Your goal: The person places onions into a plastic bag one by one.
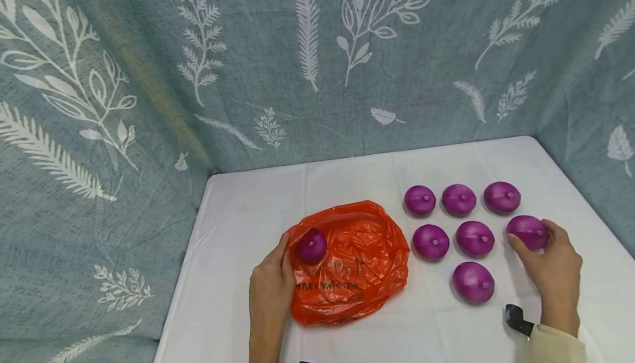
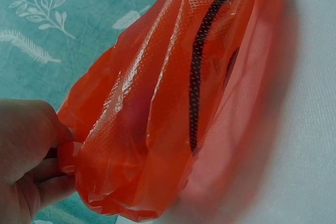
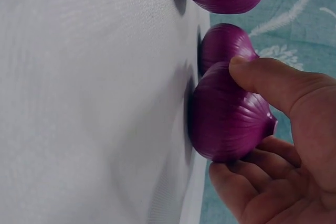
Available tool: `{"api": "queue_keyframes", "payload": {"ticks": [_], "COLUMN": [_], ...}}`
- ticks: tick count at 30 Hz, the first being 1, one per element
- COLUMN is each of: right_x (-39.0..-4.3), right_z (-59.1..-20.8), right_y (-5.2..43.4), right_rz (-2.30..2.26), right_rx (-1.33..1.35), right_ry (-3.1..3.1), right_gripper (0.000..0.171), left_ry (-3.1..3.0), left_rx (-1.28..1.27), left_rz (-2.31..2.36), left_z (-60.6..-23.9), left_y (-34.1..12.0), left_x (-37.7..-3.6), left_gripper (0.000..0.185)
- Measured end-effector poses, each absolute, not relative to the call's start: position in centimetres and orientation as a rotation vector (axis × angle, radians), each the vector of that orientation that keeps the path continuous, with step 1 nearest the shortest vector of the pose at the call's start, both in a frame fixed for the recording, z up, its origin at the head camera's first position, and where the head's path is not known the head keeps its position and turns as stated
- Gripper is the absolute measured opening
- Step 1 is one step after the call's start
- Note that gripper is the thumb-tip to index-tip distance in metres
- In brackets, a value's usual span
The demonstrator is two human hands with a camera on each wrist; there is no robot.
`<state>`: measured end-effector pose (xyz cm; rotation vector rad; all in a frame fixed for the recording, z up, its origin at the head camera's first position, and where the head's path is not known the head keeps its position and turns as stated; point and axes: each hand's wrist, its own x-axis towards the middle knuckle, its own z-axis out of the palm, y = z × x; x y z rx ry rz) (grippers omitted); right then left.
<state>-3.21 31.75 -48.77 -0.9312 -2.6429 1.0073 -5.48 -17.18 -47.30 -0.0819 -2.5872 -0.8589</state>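
An orange plastic bag (image 1: 352,264) lies on the white table (image 1: 248,225) with one purple onion (image 1: 311,245) at its mouth. My left hand (image 1: 270,288) pinches the bag's edge (image 2: 71,158) at its left side. Several more purple onions (image 1: 431,241) lie in rows to the right of the bag. My right hand (image 1: 548,266) grips the rightmost onion (image 1: 527,231), thumb and fingers curled round it (image 3: 226,116) as it rests on the table.
A grey-green leaf-print curtain (image 1: 307,65) closes in the table at the back and both sides. The table's front left corner lies beside the bag. A black strap (image 1: 517,319) shows at my right wrist.
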Motion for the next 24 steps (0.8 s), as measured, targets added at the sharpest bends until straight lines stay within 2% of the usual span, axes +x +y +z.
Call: {"api": "queue_keyframes", "payload": {"ticks": [12,24], "right_x": [-3.1,-3.1], "right_z": [-48.1,-43.7], "right_y": [31.1,28.7], "right_rz": [0.971,0.999], "right_rx": [-0.938,-0.891], "right_ry": [-2.583,-2.429], "right_gripper": [0.086,0.082], "left_ry": [-2.59,-2.599], "left_rx": [-0.081,-0.073], "left_rz": [-0.866,-0.867], "left_z": [-47.2,-47.5], "left_y": [-17.2,-17.2], "left_x": [-5.5,-5.4], "left_gripper": [0.037,0.038]}}
